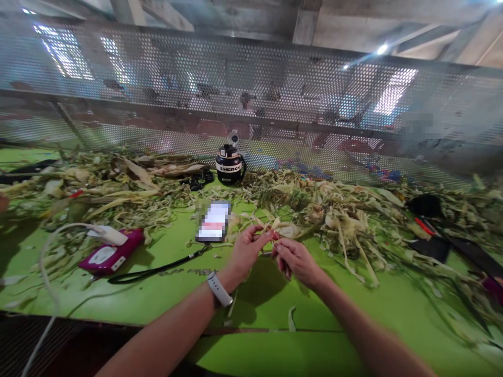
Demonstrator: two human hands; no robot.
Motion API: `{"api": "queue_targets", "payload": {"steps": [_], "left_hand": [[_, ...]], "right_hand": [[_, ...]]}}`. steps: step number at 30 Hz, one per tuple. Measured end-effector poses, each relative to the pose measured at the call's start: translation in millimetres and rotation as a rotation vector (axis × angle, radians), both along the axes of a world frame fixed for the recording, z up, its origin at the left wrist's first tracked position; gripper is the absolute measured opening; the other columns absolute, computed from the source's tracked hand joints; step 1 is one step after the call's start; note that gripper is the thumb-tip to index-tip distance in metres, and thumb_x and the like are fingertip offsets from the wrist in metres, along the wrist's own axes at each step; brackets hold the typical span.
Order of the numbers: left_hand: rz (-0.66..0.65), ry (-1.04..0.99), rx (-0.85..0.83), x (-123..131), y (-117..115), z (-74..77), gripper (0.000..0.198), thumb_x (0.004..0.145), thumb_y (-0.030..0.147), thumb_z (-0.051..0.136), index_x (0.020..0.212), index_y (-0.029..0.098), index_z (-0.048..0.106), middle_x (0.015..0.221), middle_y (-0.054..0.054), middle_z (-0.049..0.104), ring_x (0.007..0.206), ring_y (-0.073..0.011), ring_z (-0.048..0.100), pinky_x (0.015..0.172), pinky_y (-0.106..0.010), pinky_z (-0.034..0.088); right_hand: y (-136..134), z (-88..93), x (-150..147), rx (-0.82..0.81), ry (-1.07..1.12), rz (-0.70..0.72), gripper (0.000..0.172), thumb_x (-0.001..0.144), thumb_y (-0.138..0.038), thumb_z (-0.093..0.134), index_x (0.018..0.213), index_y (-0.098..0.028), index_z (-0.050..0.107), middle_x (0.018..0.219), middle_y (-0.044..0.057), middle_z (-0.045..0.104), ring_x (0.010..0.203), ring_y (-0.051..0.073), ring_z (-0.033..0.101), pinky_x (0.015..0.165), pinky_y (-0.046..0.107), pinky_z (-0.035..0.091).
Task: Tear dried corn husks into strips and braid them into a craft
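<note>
Above the green tabletop (pixel 271 309), my two hands meet with fingertips almost touching. My left hand (pixel 245 254) has its thumb and forefinger pinched on a thin, pale strip of corn husk (pixel 272 238). The same small piece is pinched by my right hand (pixel 296 259), its other fingers curled under. Fingers cover most of the strip. Just behind them lies a loose pale husk (pixel 288 230). A phone (pixel 214 222) with a lit, blurred screen lies left of my hands, its black wrist strap (pixel 157 272) trailing toward me.
Shredded husks are heaped at right (pixel 346 225) and left (pixel 110 183). A black jug (pixel 230 166) marked ENERGY stands before a perforated metal screen (pixel 275 99). At left, a magenta power bank (pixel 112 256) carries a white plug and cable (pixel 45 272). Red-handled scissors (pixel 424 226) lie right.
</note>
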State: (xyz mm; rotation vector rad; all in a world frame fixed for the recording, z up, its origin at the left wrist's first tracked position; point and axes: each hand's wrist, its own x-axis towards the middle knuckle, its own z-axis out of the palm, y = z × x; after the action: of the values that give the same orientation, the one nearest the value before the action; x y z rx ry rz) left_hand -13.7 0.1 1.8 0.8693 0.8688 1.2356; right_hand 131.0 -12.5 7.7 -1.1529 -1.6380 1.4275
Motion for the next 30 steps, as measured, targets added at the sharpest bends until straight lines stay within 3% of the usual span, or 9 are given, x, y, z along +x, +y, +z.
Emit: {"api": "queue_targets", "payload": {"steps": [4,8,12,14,21,27,30], "left_hand": [[0.034,-0.060,-0.034,0.6,2.6,-3.8,0.039,0.055,0.036,0.082,0.081,0.015,0.062,0.073,-0.002,0.072,0.069,-0.0142,0.064,0.070,-0.026,0.048],[0.059,-0.125,-0.045,3.3,2.7,-1.5,0.035,0.056,0.034,0.082,0.079,0.015,0.065,0.075,-0.003,0.071,0.073,-0.0146,0.064,0.073,-0.027,0.048],[0.102,-0.220,-0.049,7.0,1.0,-2.6,0.036,0.055,0.032,0.083,0.083,0.016,0.065,0.081,-0.004,0.071,0.079,-0.0154,0.065,0.075,-0.027,0.049],[0.074,-0.233,-0.061,9.4,-0.3,-4.8,0.037,0.057,0.032,0.082,0.085,0.016,0.065,0.085,-0.004,0.071,0.078,-0.0151,0.065,0.074,-0.027,0.050],[0.054,-0.206,-0.106,13.8,-3.8,-2.4,0.038,0.053,0.035,0.083,0.079,0.015,0.064,0.072,-0.001,0.068,0.064,-0.0105,0.060,0.058,-0.020,0.045],[0.029,-0.149,-0.081,10.9,-4.4,4.7,0.033,0.055,0.034,0.082,0.077,0.014,0.068,0.075,-0.002,0.069,0.069,-0.0098,0.058,0.064,-0.019,0.043],[0.015,-0.097,-0.078,5.5,-3.9,7.2,0.035,0.055,0.036,0.082,0.079,0.015,0.067,0.074,-0.001,0.066,0.067,-0.0102,0.057,0.066,-0.022,0.045]], "right_hand": [[1.2,0.7,3.9,0.080,-0.066,0.002,0.028,0.081,-0.042,0.047,0.066,-0.019,0.048,0.038,-0.009,0.044,0.031,0.005,0.036,0.034,0.017,0.030],[-1.0,2.7,4.4,0.032,0.002,-0.012,0.033,0.082,-0.046,0.046,0.063,-0.019,0.047,0.038,-0.007,0.044,0.031,0.006,0.037,0.033,0.018,0.030],[-4.3,-0.9,-4.0,-0.017,0.118,0.015,0.039,0.076,-0.055,0.058,0.079,-0.016,0.054,0.060,-0.001,0.058,0.046,0.009,0.051,0.044,0.020,0.042],[-3.8,-5.0,-8.8,0.000,0.105,0.039,0.043,0.073,-0.056,0.063,0.087,-0.015,0.056,0.065,-0.001,0.058,0.050,0.008,0.050,0.046,0.020,0.042],[-0.6,-12.1,-10.4,0.028,0.073,0.049,0.047,0.076,-0.064,0.054,0.069,-0.018,0.049,0.054,-0.005,0.050,0.039,0.006,0.041,0.040,0.019,0.034],[-12.9,-14.9,-15.9,-0.053,-0.022,0.200,0.040,0.083,-0.054,0.052,0.068,-0.018,0.048,0.052,-0.006,0.046,0.044,0.006,0.040,0.043,0.018,0.034],[-15.0,-12.8,-14.0,0.081,-0.092,0.190,0.036,0.084,-0.048,0.053,0.065,-0.017,0.051,0.052,-0.005,0.044,0.045,0.006,0.038,0.043,0.019,0.031]]}}
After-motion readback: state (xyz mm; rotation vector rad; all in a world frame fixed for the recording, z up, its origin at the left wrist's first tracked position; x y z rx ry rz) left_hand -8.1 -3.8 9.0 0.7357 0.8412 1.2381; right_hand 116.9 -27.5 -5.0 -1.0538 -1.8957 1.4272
